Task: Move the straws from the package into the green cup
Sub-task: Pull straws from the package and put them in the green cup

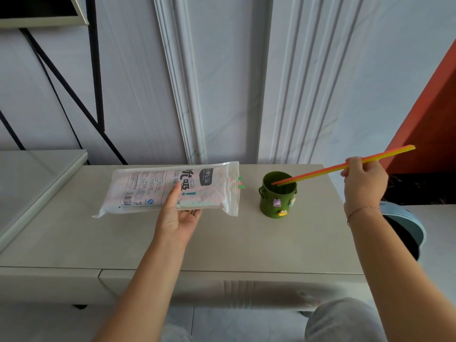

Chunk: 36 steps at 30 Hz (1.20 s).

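The right hand (365,180), at three o'clock, is pinching straws (320,170) and tipping them into the green cup (277,201), release likely next, while the left hand (177,215) is gripping the package (158,190).

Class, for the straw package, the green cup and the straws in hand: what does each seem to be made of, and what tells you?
Package: thin glossy plastic film; it crinkles and is partly see-through.
Green cup: matte, opaque, probably plastic or painted ceramic.
Straws: thin, bright orange and yellow, probably plastic, possibly paper.
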Tool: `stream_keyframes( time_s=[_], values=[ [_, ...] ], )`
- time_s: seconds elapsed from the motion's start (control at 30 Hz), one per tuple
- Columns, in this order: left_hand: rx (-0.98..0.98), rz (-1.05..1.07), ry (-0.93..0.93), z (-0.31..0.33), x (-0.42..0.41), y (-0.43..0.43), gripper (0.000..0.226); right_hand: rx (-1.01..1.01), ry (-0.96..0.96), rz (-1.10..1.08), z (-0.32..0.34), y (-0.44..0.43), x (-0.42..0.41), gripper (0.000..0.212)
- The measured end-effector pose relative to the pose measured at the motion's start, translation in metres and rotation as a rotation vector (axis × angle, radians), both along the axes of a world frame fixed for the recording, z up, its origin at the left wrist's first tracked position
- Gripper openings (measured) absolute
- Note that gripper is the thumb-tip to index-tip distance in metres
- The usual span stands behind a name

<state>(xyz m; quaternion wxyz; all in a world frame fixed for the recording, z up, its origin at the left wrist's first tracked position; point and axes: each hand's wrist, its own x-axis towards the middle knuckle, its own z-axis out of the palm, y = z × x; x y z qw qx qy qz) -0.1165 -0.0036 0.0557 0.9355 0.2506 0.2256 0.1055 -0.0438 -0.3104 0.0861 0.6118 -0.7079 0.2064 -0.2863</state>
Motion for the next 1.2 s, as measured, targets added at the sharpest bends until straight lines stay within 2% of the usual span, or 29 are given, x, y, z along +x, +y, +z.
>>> stream_keyframes(
  time_s=[0.17, 0.4, 0.67, 0.87, 1.03, 1.2],
  values=[
    [0.007, -0.024, 0.008, -0.001, 0.003, -0.010, 0.045, -0.139, 0.172, 0.302, -0.010, 0.027, 0.006, 0.017],
    [0.022, -0.019, -0.003, -0.004, 0.003, -0.008, 0.044, -0.057, 0.318, 0.541, -0.030, 0.060, 0.008, 0.015],
    [0.021, -0.011, 0.017, -0.010, 0.005, -0.008, 0.044, -0.045, 0.283, 0.613, -0.039, 0.090, 0.001, 0.021],
    [0.012, 0.000, 0.020, -0.011, 0.005, -0.006, 0.046, 0.027, 0.246, 0.670, -0.046, 0.100, -0.011, 0.015],
    [-0.007, -0.006, 0.018, -0.011, 0.003, -0.007, 0.054, 0.052, 0.199, 0.698, -0.042, 0.091, -0.023, 0.029],
    [-0.007, -0.019, 0.015, -0.010, -0.001, -0.012, 0.056, 0.085, 0.248, 0.661, -0.043, 0.082, -0.030, 0.042]
  ],
)
